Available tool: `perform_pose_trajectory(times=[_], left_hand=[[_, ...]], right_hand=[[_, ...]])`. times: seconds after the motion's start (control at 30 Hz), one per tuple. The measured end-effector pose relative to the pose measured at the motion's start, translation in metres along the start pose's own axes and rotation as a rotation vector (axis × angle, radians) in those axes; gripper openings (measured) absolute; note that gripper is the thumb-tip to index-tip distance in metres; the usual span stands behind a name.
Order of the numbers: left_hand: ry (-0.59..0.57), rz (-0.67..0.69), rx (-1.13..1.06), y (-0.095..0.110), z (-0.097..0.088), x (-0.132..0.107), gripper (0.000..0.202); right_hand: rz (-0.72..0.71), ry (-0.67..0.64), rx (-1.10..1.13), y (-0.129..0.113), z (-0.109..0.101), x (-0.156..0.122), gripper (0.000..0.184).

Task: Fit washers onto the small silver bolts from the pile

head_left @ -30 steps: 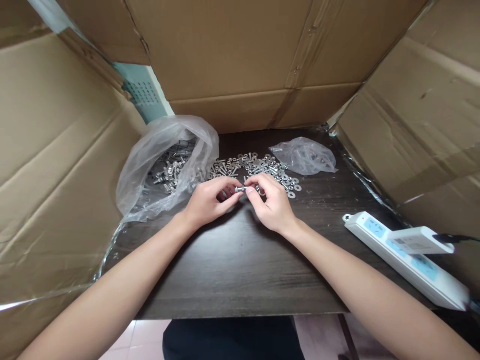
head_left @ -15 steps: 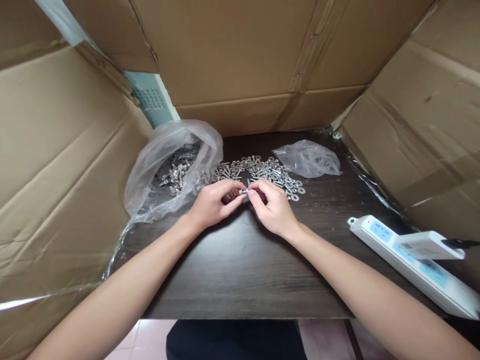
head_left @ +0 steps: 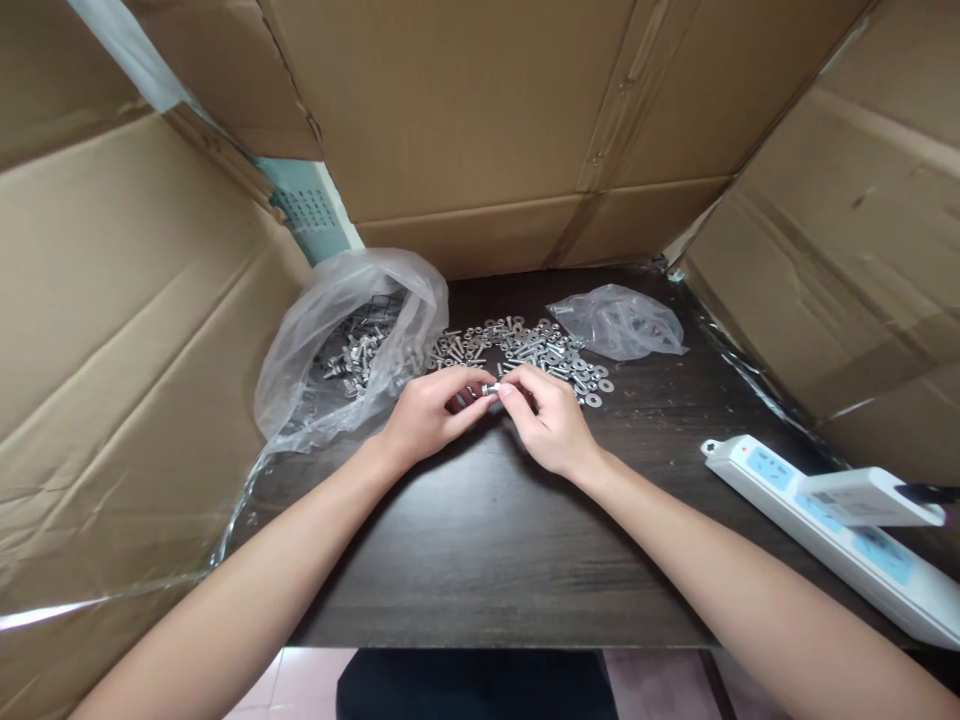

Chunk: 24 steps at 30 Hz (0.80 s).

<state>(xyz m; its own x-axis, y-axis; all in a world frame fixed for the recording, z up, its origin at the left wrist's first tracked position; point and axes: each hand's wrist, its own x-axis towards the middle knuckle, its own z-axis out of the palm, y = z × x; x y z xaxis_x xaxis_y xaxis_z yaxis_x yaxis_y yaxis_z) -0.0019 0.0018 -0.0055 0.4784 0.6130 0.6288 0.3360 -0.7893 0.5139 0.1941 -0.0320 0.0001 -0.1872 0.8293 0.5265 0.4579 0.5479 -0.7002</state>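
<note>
Nothing can be read: the teal panel [head_left: 307, 212] carries rows of tiny marks (too small to make out), and the blue labels on the white power strip [head_left: 825, 535] are blurred.

Within a second we see the left hand [head_left: 426, 418] and the right hand [head_left: 553, 428] draw closer together, their fingertips now almost meeting around the small bolt [head_left: 491, 389]. We make out less of its metal between them than before (only a short bright stub is left in sight). Both hands have also slipped slightly lower and to the right in the head view, and so has the white power strip [head_left: 825, 530], which we put down to a shift of the camera.
</note>
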Motion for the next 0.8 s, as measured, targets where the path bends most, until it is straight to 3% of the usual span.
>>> perform_pose_trajectory(times=[0.13,0.8], left_hand=[[0.004,0.005,-0.014,-0.0009,-0.0004,0.0001,0.015],[-0.012,-0.016,-0.029,-0.0011,0.0,-0.0003,0.012]], right_hand=[[-0.005,0.02,-0.006,-0.0004,0.0011,-0.0001,0.011],[-0.021,-0.008,-0.012,-0.0002,0.002,-0.0011,0.012]])
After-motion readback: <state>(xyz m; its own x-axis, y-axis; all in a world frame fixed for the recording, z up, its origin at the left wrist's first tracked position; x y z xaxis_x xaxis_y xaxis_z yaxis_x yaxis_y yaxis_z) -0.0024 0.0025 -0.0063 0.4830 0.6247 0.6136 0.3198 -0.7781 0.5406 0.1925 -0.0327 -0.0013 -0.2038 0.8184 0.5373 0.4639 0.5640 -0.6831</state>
